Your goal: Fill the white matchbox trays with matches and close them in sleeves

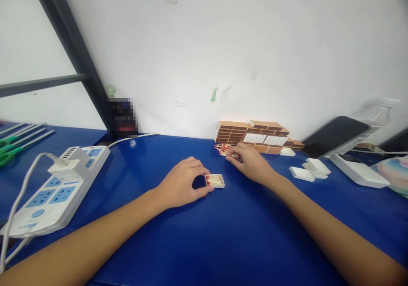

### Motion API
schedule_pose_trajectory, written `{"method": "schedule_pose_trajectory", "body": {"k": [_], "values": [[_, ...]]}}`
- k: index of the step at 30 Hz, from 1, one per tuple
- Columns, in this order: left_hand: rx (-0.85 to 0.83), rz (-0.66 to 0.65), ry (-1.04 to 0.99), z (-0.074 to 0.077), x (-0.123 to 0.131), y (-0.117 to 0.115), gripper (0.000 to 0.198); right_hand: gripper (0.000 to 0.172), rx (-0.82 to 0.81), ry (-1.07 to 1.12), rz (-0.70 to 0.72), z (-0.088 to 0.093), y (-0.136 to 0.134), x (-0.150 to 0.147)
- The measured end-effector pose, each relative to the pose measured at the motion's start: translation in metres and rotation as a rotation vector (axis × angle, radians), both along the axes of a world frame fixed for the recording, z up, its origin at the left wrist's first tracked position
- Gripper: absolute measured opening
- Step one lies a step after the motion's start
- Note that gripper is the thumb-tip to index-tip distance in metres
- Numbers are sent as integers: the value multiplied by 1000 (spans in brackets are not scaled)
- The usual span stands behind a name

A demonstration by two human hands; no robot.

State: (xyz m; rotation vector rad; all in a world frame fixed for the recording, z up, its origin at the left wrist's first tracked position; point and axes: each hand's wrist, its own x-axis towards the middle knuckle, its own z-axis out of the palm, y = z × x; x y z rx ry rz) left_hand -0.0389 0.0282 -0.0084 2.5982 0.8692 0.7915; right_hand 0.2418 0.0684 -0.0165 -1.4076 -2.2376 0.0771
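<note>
My left hand (183, 184) holds a small white matchbox tray (222, 186) between thumb and fingers, flat on the blue table. Inside the tray lie several matches (215, 179), their red heads toward my left palm. At the edge of a loose heap of red-tipped matches (222, 149), my right hand (250, 160) has its fingers curled together in a pinch. What looks like a few matches shows between those fingers, though they are mostly covered. Behind the heap, stacked brown matchbox sleeves (231, 132) stand against the wall.
White trays (310, 170) lie to the right, near a leaning phone (338, 135) and a clear bottle (382, 111). At left is a power strip (60, 192) with a plugged-in white cable (24, 188). Green-handled tools (12, 150) lie beyond it, beside a dark metal frame (76, 56).
</note>
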Motion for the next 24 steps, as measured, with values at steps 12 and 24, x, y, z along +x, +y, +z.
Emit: {"method": "schedule_pose_trajectory", "body": {"k": [12,24], "values": [[32,-3,23,1,0,1,28,19,-56,-20,0,-3,5,-3],[31,58,41,1,-2,3,28,11,-136,17,174,22,-50,-39]]}}
